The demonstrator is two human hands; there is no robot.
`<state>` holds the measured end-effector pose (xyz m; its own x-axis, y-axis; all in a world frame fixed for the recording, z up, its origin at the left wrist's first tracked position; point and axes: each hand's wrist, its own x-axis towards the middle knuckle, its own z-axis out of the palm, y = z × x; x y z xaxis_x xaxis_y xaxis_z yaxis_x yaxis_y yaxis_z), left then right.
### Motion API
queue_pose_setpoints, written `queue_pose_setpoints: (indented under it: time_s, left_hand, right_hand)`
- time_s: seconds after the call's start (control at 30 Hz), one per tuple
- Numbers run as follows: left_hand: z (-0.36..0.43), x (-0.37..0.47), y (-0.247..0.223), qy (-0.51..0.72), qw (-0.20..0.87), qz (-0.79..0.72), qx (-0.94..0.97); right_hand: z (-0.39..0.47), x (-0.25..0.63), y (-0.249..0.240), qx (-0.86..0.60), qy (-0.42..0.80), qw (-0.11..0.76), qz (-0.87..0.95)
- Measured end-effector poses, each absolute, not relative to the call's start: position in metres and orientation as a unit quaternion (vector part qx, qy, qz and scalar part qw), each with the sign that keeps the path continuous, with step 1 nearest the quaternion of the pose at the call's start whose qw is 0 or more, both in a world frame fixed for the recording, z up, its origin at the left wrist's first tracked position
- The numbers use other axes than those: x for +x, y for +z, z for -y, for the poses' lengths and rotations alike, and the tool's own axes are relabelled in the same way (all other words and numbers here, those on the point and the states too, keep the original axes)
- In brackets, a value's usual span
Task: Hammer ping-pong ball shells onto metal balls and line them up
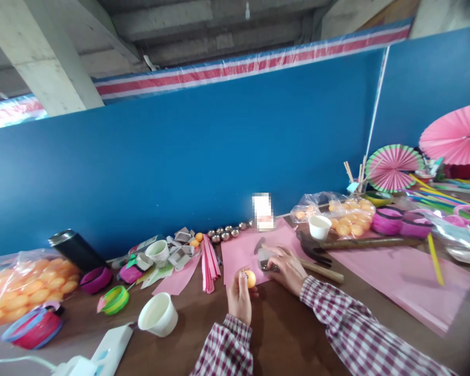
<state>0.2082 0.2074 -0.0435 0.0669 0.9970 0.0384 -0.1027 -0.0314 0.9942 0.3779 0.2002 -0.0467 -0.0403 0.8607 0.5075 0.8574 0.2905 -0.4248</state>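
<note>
An orange ball [250, 279] is gripped between the thumb and fingers of my left hand [239, 297], low over the near edge of a pink sheet [235, 253]. To the right, my right hand [288, 269] has its fingers closed on a small grey object [265, 258] whose form I cannot make out fully. Just beyond and right of that hand lies a hammer with a wooden handle [323, 271]; its head is partly hidden. A row of shiny metal balls [225, 234] sits at the back edge of the pink sheet.
White cups [159, 314] stand left and at the back right [320, 227]. Bags of orange balls lie far left [31, 284] and right [350, 216]. A larger claw hammer [368, 243] lies at the right. A black bottle [78, 253] leans by the blue partition [219, 151].
</note>
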Motion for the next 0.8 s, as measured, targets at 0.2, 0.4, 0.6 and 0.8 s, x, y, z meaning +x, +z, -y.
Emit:
queue_pose_setpoints:
  time_s: [0.2,0.4,0.6,0.8]
  left_hand:
    - [-0.209,0.208,-0.045,0.51,0.533,-0.446,0.506]
    - [-0.208,0.209,-0.044,0.513,0.534,-0.442,0.506]
    - [-0.206,0.209,-0.04,0.516,0.529,-0.441,0.509]
    - [-0.208,0.207,-0.046,0.515,0.539,-0.414,0.523]
  right_hand:
    - [-0.201,0.379,-0.048,-0.588,-0.002,0.368,0.72]
    - [-0.202,0.379,-0.047,-0.588,0.011,0.385,0.711]
    - [-0.201,0.38,-0.042,-0.601,0.025,0.432,0.672]
    - [-0.195,0.378,-0.033,-0.589,-0.015,0.461,0.664]
